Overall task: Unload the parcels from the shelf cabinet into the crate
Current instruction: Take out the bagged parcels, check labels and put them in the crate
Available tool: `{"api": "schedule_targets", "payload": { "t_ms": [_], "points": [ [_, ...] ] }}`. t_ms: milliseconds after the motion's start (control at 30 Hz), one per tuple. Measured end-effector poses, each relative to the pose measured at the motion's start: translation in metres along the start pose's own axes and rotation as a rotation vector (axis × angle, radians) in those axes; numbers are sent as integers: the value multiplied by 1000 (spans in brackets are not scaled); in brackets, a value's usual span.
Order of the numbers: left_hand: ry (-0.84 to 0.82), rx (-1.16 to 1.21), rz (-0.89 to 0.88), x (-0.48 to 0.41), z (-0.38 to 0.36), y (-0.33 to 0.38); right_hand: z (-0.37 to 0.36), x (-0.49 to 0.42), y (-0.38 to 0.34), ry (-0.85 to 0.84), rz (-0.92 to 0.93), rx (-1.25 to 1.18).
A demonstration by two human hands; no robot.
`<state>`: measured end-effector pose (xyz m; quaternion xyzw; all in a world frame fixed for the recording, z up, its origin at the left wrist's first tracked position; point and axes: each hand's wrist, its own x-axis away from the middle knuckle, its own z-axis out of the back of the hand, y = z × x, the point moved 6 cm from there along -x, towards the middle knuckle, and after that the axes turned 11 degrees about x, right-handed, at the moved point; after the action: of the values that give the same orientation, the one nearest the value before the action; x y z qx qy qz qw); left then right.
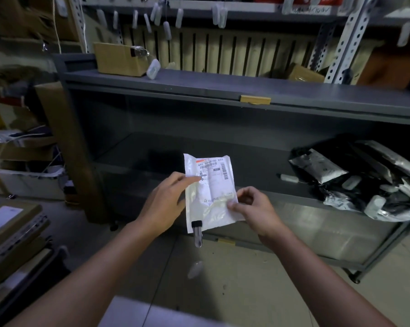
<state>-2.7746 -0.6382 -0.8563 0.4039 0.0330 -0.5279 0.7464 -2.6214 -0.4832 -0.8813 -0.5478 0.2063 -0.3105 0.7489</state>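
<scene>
Grey shelf cabinet (223, 95) behind, dark parcels (364, 175) piled at its right; before it, left hand (166, 199) and right hand (253, 208) each pinch an edge of a white parcel (211, 204), label (211, 168) facing up, seemingly for reading.

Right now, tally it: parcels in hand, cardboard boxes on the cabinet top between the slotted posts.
White parcel, held: 1
Cardboard boxes on cabinet top: 2
Total: 3
Dark parcels piled on the shelf: too jumbled to count.
</scene>
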Motion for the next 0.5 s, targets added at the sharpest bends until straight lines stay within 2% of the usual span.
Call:
{"api": "schedule_targets", "payload": {
  "t_ms": [100, 233, 400, 500],
  "points": [
    [52, -66, -38, 0, 5, -3, -3, 0, -3, -5, -9, -59],
    [140, 19, 8, -3, 7, -10, -10, 5, -14, -27, -35, -188],
    [26, 527, 275, -6, -2, -23, -18, 7, -19, -54, -126, -255],
    [32, 715, 355, -7, -1, -24, -20, 5, -21, -56, -139, -311]
  ]
}}
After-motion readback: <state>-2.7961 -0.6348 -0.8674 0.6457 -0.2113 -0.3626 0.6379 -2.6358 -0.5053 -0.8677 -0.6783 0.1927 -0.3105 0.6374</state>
